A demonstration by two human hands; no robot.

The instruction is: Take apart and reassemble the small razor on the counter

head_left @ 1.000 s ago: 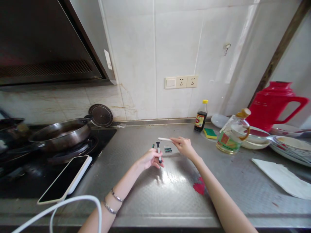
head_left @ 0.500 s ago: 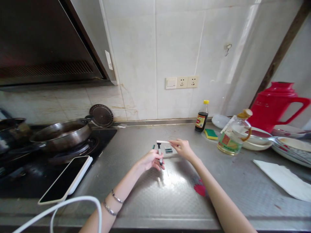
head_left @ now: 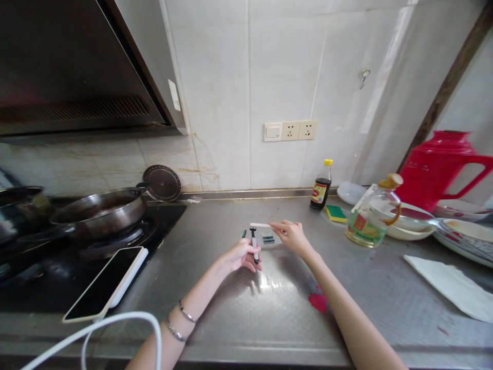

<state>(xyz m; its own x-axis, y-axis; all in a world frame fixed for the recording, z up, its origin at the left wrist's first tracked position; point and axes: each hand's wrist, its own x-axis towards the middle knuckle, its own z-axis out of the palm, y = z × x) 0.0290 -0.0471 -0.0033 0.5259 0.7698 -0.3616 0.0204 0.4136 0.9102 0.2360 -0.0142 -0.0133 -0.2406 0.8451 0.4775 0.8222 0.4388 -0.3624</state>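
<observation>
My left hand point(head_left: 242, 255) is closed around the grey and black handle of a razor point(head_left: 254, 247), its head end pointing away from me. A slim white stick point(head_left: 260, 225), perhaps a brush, is pinched in my right hand point(head_left: 291, 236). The stick's far end lies at the razor's head; whether they touch I cannot tell. Under and beside my right hand sits a small clear pack with dark green razor cartridges point(head_left: 268, 239). Another small dark green piece point(head_left: 244, 233) lies on the metal counter point(head_left: 246, 313), just left of the razor.
On the left, a pan point(head_left: 100, 210) stands on the stove, with a phone point(head_left: 106, 282) and white cable point(head_left: 127, 314) nearer me. To the right are a soy sauce bottle point(head_left: 320, 191), a sponge point(head_left: 336, 214), an oil jug point(head_left: 370, 221), bowls, a red thermos point(head_left: 439, 167) and white paper point(head_left: 450, 285).
The view has shifted slightly. The white stick has come a little away from the razor's head; both hands keep their hold.
</observation>
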